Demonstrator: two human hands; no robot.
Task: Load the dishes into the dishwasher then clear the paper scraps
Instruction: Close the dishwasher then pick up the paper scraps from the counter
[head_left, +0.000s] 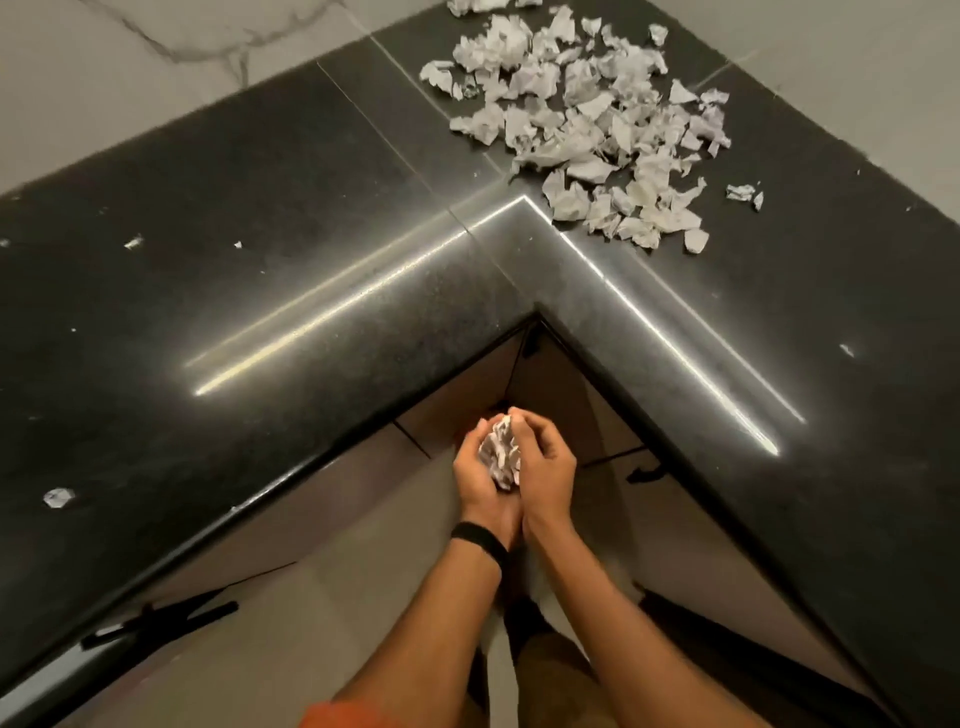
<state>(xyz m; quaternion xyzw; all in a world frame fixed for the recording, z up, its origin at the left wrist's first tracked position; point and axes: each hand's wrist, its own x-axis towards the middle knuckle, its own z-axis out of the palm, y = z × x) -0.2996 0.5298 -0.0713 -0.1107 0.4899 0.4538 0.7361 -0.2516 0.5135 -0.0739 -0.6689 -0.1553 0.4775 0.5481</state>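
Cupped left hand (479, 486) and right hand (549, 467) clasp a crumpled paper wad (500, 453).

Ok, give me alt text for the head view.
The left hand and right hand together cup a wad of crumpled paper by the inner corner of a black L-shaped countertop. A big heap of paper scraps lies on its far right; stray scraps dot the left.

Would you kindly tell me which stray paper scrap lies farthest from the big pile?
The crumpled scrap at the far left of the counter, near its front edge; other strays lie closer to the pile.
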